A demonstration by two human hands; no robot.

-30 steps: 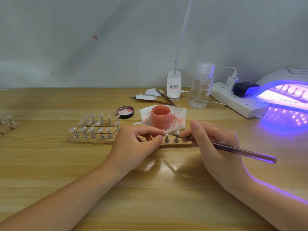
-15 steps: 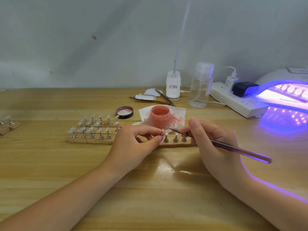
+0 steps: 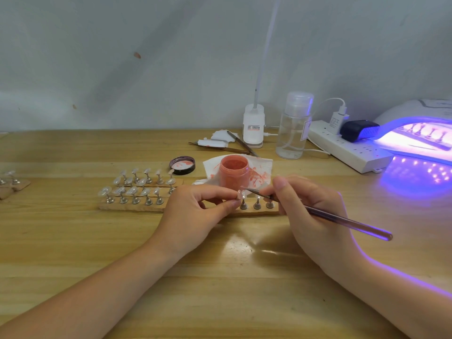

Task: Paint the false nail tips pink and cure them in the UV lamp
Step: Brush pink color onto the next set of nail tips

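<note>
Wooden table (image 3: pixel 220 277), bearing all items. At far right, the UV lamp (image 3: pixel 420 133), lit violet, with stands and tips visible inside. Behind it, a white power strip (image 3: pixel 347 150) carrying a black plug (image 3: pixel 358 130) and a white charger (image 3: pixel 336 119). A clear pump bottle (image 3: pixel 293 128) stands beside a white lamp base (image 3: pixel 254 127); its small printed label is too fine to read. Centre: open jar of pink polish (image 3: pixel 234 171) on a stained tissue (image 3: pixel 259 173), its lid (image 3: pixel 182 165) lying to the left. A wooden strip (image 3: pixel 132 206) holds rows of clear false nail tips (image 3: pixel 133 190) on metal stands.

The left hand (image 3: pixel 198 214) pinches one nail tip (image 3: pixel 240 195) between thumb and forefinger, on the stand just in front of the jar. The right hand (image 3: pixel 310 211) grips a brush (image 3: pixel 327 215) pencil-fashion, bristle end touching that tip.

Compared with half a second earlier, both hands keep the same holds and places; the brush tip sits at the same nail.
</note>
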